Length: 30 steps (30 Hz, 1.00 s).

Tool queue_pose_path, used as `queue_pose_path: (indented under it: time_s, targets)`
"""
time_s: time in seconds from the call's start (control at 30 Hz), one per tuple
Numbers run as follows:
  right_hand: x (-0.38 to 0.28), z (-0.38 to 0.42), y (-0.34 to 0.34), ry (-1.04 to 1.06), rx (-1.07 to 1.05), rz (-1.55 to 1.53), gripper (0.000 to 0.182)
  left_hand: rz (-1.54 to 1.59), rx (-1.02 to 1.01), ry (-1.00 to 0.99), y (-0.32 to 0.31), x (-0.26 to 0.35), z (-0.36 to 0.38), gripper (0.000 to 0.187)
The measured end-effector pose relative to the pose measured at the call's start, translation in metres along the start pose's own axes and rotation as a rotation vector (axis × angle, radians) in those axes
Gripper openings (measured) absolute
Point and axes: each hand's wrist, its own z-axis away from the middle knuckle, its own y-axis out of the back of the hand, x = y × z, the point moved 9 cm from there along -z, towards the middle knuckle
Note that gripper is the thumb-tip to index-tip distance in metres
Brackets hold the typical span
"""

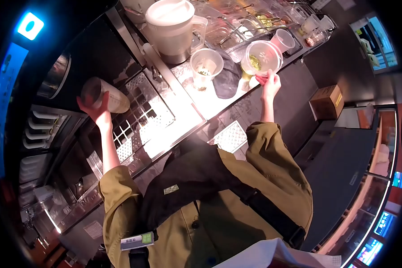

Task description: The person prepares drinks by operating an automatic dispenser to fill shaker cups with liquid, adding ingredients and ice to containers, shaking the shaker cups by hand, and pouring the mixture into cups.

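Observation:
My left hand [96, 110] wraps around a translucent plastic measuring cup [116, 99], which is tipped sideways over the dark grid of the drip tray [138, 107]. At the counter's front edge, my right hand [269, 84] grips a clear plastic cup [264, 52] by its near side. Green bits and yellowish liquid show inside that cup. Left of it, a dark folded cloth [227, 76] lies on the lit counter. A second clear cup [205, 64] with dark bits at its bottom stands beside the cloth.
A big lidded pitcher [170, 31] stands behind the cups. Another clear cup [283, 40] is just beyond my right hand. Topping containers [250, 27] line the back. A cardboard box [327, 102] sits at the right, and a metal rail [165, 76] divides tray from counter.

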Motion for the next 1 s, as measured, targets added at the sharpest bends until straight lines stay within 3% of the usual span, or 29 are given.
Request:
queue_pose_path:
  time_s: [0.3,0.67,0.87,1.0]
  targets:
    - [0.020,-0.009,0.006,-0.387,0.013,-0.374,0.030,-0.023,0.007,-0.033,0.000,-0.004,-0.004,0.103]
    - [-0.009,-0.014,0.013,-0.465,0.053,-0.472,0.025,-0.021,0.022,-0.068,-0.002,0.001,-0.002,0.100]
    - [-0.004,-0.024,0.017,-0.508,0.073,-0.494,0.033,0.085,0.009,-0.117,-0.004,0.005,-0.002,0.102]
    - [-0.004,-0.025,0.016,-0.512,0.093,-0.480,0.034,-0.005,0.022,-0.117,-0.002,0.001,-0.004,0.104]
